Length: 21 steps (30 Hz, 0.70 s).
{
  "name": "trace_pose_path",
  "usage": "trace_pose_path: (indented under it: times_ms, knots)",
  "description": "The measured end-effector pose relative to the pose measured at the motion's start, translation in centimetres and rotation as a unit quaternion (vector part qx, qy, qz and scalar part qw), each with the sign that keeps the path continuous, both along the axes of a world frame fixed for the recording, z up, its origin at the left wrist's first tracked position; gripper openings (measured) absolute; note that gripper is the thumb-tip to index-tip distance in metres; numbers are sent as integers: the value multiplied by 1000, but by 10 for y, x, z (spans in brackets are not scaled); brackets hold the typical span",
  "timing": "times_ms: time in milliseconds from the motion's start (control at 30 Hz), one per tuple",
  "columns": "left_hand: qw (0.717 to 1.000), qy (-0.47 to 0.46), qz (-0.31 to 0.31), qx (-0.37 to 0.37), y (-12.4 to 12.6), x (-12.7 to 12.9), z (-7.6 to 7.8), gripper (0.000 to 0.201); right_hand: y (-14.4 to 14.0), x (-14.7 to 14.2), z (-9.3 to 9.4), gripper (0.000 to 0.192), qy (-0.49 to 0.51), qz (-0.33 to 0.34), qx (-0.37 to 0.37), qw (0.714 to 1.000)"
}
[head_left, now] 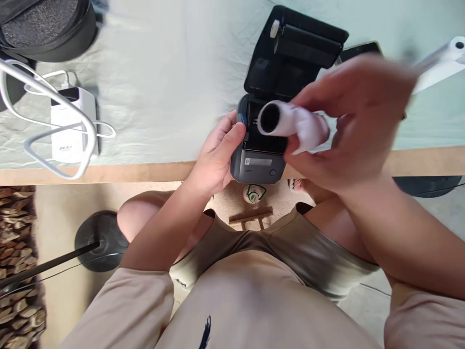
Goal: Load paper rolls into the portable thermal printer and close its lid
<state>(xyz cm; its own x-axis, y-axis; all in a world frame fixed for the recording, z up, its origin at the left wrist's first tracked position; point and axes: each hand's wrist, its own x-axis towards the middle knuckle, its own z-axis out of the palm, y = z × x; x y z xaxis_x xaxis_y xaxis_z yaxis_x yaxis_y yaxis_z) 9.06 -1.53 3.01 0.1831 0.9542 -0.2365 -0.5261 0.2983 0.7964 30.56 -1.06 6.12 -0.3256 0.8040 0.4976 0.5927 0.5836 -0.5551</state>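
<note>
A small dark grey label printer [258, 169] lies at the table's front edge with its black lid [290, 53] swung up and back. My left hand [221, 155] grips the printer's left side, thumb on the rim of its bay. Above the open bay, my right hand [363, 121] holds a white paper roll [286, 118] between thumb and fingers. The roll's dark hollow core faces left, and a loose end of paper curls at its right. The roll hides part of the bay. My right hand is slightly blurred.
A white charger-like box [69, 131] with looped white cables [89, 128] stands on the left of the cloth-covered table [163, 72]. Behind it sits a black case [47, 29]. A dark phone-like object [359, 50] lies behind my right hand, and a white object [443, 68] is at the far right.
</note>
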Motion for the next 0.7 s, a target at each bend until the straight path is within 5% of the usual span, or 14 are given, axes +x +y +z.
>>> trace_pose_path:
  times_ms: [100,267,533,700]
  knots:
    - [1000,2,12,-15,-1,1,0,10,2,-6,-11,49,-67,-3,159,985]
    - [1000,13,12,12,-1,-1,-4,15,13,1,-19,14,-118,-17,118,986]
    - [999,20,5,28,-3,-2,-5,44,2,-12,-22,45,-62,15,193,979]
    - [996,69,-25,49,-4,-11,-11,78,25,1,-31,26,54,45,240,968]
